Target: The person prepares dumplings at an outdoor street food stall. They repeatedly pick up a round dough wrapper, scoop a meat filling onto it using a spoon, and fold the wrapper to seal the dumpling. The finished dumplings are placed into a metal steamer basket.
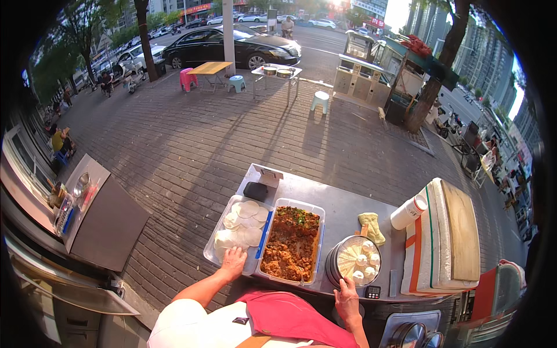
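My left hand (233,262) rests over the near end of a plastic tub (209,252) of round dough wrappers (237,239), its fingertips at the wrappers; whether it grips one is unclear. Beside that tub stands a plastic tub of reddish-brown minced filling (289,248) with chopped greens at its far end. My right hand (347,300) is at the near rim of a round steamer (333,265), fingertips by the buns; its grip is not plain. Several small pleated buns (369,272) sit on the right side of the steamer's woven liner. A digital timer (373,292) lies beside the steamer.
The metal table (330,191) also holds a black case (255,190), a yellowish cloth (371,227), a white cylindrical container (409,212) and a foam box (424,261) with a wooden board (460,232) on it. Lidded metal pots (409,335) stand low at right. A metal-topped counter (98,169) is at left.
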